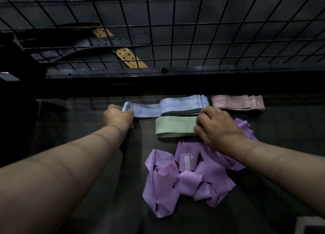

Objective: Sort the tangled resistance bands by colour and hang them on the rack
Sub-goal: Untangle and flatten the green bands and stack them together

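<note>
Our left hand (pixel 117 117) pinches the free end of the blue band (pixel 142 110) between curled fingers and thumb and holds it out to the left, probably so the strip lies flat and straight before it is laid over its own folded stack. Our right hand (pixel 218 126) sits with fingers bent over the right end of the green band (pixel 175 126), thumb at its near edge. It seems to hold that folded pile down so it stays shut and does not slide while the blue is drawn beside it, though in this dim light we cannot tell whether the fingertips also touch the blue stack just behind. The blue and green lie touching, one behind the other. The pink band (pixel 237 102) is folded on its own to the right of the blue, a little apart. Laid out this way, each colour gets its own place on the dark table (pixel 79 154). The purple bands (pixel 186 177) lie nearest us in a loose, twisted heap, partly under our right wrist, and in our judgement they are the last colour to be sorted. The wire rack (pixel 175 31) rises behind the table with none of these bands on it, so the hanging is not yet done. Some belts (pixel 114 40) show through its grid.
</note>
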Motion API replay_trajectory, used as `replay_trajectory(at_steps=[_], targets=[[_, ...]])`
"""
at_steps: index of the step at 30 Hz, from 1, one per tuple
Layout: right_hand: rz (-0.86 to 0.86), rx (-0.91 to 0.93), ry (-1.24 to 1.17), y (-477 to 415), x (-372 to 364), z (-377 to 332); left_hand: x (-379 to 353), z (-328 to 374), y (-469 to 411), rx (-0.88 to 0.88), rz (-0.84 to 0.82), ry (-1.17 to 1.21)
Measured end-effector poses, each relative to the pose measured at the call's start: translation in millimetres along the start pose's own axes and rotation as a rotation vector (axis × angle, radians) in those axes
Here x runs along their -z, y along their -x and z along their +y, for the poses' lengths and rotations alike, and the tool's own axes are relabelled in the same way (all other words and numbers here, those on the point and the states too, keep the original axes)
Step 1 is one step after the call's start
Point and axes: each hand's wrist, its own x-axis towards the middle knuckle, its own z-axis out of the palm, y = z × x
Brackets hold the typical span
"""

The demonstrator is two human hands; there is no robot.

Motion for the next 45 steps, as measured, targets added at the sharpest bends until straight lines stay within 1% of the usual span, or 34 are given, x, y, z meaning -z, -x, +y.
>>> replay_trajectory(at_steps=[2, 4, 5, 8, 11, 14, 17, 19, 22, 24, 27, 31, 33, 35, 38, 41, 45], targets=[[-0.011, -0.028, -0.018, 2.2, -0.2, 0.9, 2.7, 9.5, 12.4, -0.104, 0.015, 0.094], [-0.021, -0.051, -0.039, 3.2, -0.8, 0.1, 1.5, 22.0, 24.9, -0.232, 0.047, 0.132], [-0.03, -0.059, -0.054, 3.0, -1.4, -0.6, -0.9, 30.2, 31.4, -0.296, 0.037, 0.141], [-0.074, -0.089, -0.101, -0.1, -1.3, -1.8, -15.9, 55.3, 52.6, -0.428, -0.075, 0.124], [-0.083, -0.127, -0.144, -3.8, 1.4, -2.0, -39.5, 73.7, 71.2, -0.548, -0.192, 0.099], [-0.069, -0.148, -0.158, -3.4, 1.7, -3.8, -64.0, 84.5, 77.6, -0.583, -0.305, 0.04], [-0.077, -0.164, -0.208, -1.8, 0.0, -4.4, -80.3, 90.5, 78.7, -0.614, -0.284, -0.049], [-0.099, -0.192, -0.25, -1.8, 0.5, -3.5, -86.5, 91.9, 78.8, -0.629, -0.303, -0.107], [-0.12, -0.228, -0.315, -3.7, 2.7, -2.5, -94.2, 90.7, 79.8, -0.624, -0.429, -0.202], [-0.156, -0.259, -0.336, -6.1, 5.0, -2.2, -96.6, 90.1, 82.8, -0.655, -0.5, -0.28], [-0.159, -0.358, -0.441, -10.8, 8.1, -0.3, -97.1, 87.9, 86.5, -0.716, -0.543, -0.387], [-0.093, -0.63, -0.581, -33.0, 12.4, 6.7, -97.3, 81.2, 88.7, -0.756, -0.516, -0.411], [-0.117, -0.698, -0.515, -47.2, 12.4, 11.1, -96.9, 78.1, 91.6, -0.77, -0.513, -0.419], [-0.192, -0.703, -0.381, -58.6, 11.0, 13.4, -96.5, 73.7, 94.2, -0.795, -0.516, -0.411], [-0.271, -0.739, -0.302, -69.4, 9.5, 13.4, -97.7, 65.3, 93.6, -0.842, -0.484, -0.349], [-0.297, -0.75, -0.282, -74.0, 11.8, 12.4, -100.0, 57.3, 91.6, -0.855, -0.438, -0.296], [-0.261, -0.729, -0.287, -76.0, 13.9, 11.8, -100.9, 51.8, 93.9, -0.893, -0.377, -0.27]])
